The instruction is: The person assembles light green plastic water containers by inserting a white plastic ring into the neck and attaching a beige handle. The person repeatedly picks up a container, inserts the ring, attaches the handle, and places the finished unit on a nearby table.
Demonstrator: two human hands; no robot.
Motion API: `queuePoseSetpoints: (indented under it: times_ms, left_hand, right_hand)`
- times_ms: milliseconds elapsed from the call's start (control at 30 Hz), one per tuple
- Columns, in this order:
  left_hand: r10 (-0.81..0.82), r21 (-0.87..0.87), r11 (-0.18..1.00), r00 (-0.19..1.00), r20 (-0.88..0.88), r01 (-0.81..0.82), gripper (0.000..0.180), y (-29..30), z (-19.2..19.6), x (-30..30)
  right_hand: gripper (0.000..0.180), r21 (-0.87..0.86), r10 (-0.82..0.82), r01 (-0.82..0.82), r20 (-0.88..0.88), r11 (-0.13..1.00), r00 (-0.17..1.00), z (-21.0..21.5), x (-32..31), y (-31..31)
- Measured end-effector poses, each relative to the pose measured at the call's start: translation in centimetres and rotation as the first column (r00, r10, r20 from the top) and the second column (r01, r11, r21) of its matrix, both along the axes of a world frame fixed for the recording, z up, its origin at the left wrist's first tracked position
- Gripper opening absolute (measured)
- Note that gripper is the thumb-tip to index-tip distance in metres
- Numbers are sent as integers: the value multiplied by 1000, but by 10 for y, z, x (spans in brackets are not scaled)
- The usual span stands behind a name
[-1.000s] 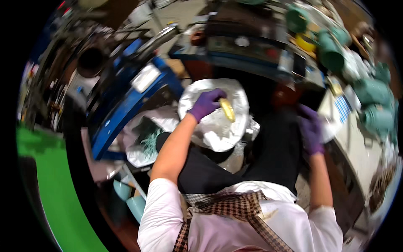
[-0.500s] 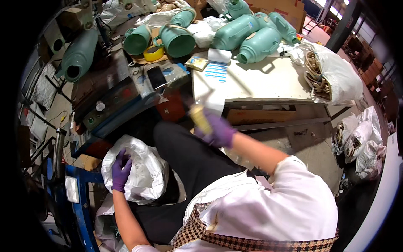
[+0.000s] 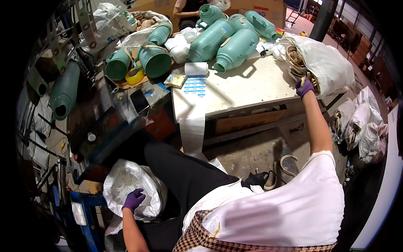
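My right hand [image 3: 305, 87], in a purple glove, is at the mouth of a white woven sack [image 3: 332, 63] on the right end of the table. Its fingers are closed around a beige curved strip [image 3: 303, 80], one of several that poke out of the sack. Low on the left, my purple-gloved left hand [image 3: 133, 200] hangs over the opening of a white plastic-lined bag [image 3: 156, 197]. The fingers are curled in; anything they hold is hidden. Pale translucent pieces [image 3: 126, 185] lie inside this bag, too indistinct to name.
Green bottle-shaped plastic shells [image 3: 237, 49] lie on the white tabletop [image 3: 252, 86]. A sticker roll [image 3: 195, 69] trails its paper over the front edge. Left are a yellow tape roll [image 3: 134, 76], a phone [image 3: 139, 101] and a dark machine [image 3: 90, 140]. Another person [image 3: 187, 12] is behind the table.
My right hand has swung from above my knee to the sack at the right, without the yellowish object seen before. My left hand has shifted across the bag opening, its fingers now curled.
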State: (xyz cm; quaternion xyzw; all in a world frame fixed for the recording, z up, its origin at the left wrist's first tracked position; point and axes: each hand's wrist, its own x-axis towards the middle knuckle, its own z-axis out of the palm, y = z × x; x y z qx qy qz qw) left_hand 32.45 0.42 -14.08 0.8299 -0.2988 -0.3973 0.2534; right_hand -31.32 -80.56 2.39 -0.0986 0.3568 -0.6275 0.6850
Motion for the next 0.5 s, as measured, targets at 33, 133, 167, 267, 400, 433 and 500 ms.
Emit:
queuePoseSetpoints:
  times_ms: [33,133,167,267,400,433,500]
  left_hand:
    - [21,-3,1000,1000,-11,-21,48,3,-3,4]
    - [91,57,994,996,-4,-91,50,13,-14,15]
    - [125,80,989,991,-38,-121,49,16,-18,17]
    - [172,150,976,981,-93,-157,51,25,-31,17]
    - [29,241,970,1000,1,-28,57,32,-36,12]
    - [-20,274,962,999,28,11,58,33,-34,10]
    - [-83,304,951,995,62,60,58,30,-29,6]
  right_hand:
    - [10,26,-81,81,2,996,997,-3,3,-13]
    - [8,132,-268,255,88,958,960,-12,10,-46]
    - [11,156,-262,270,-73,950,962,-14,7,-53]
    - [22,69,-206,219,-154,973,966,-26,-8,-56]
    - [43,134,195,-155,-374,979,907,-31,-52,-31]
    - [48,191,300,-238,-448,952,842,-27,-61,-28]
    - [53,241,407,-333,-415,912,814,-17,-70,-29]
